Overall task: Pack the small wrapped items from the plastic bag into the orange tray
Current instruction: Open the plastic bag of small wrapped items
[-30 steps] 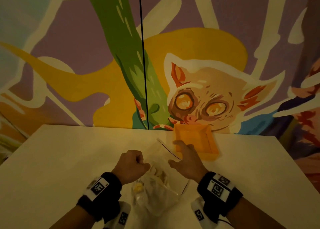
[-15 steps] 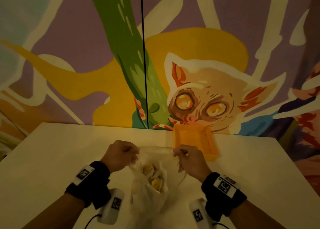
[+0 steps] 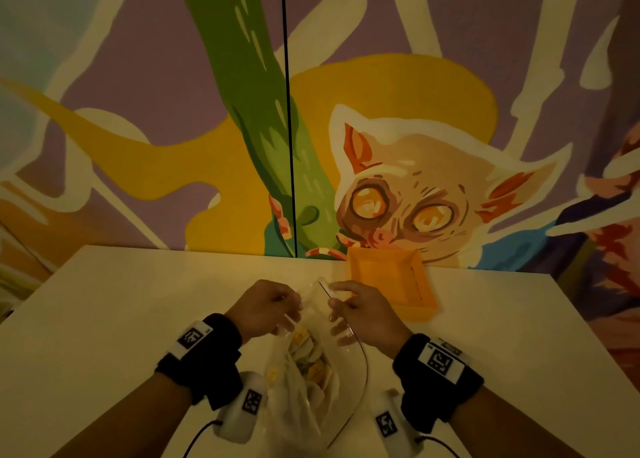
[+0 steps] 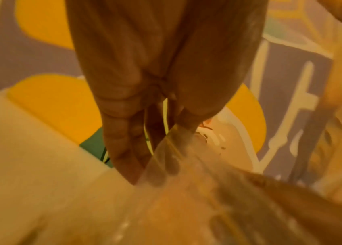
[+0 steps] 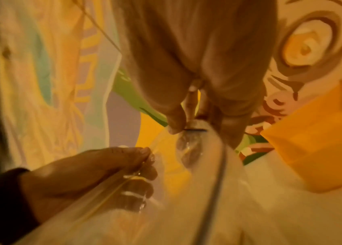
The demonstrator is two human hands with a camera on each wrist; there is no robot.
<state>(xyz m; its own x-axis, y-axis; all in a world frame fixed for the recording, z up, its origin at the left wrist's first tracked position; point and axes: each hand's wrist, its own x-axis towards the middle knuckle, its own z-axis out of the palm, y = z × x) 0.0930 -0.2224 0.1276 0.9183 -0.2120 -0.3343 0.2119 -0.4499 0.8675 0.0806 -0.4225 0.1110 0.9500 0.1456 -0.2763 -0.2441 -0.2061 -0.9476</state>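
Observation:
A clear plastic bag (image 3: 304, 385) lies on the white table (image 3: 121, 301) between my wrists, with several small yellow and white wrapped items (image 3: 308, 357) showing inside. My left hand (image 3: 268, 307) pinches the left lip of the bag mouth (image 4: 166, 149). My right hand (image 3: 360, 310) pinches the right lip at the dark zip strip (image 5: 195, 130), and my left hand (image 5: 103, 169) shows there too. The mouth is held apart between both hands. The orange tray (image 3: 391, 281) sits just beyond my right hand, against the wall, nothing visible in it.
A painted mural wall (image 3: 311, 128) rises straight behind the table's far edge. Wrist cameras with cables (image 3: 242, 412) hang under both forearms. The table's right edge (image 3: 588, 336) runs diagonally at the right.
Both hands have taken the lips of the bag mouth and drawn them apart. The bag has shifted towards me and its contents now show through the opening.

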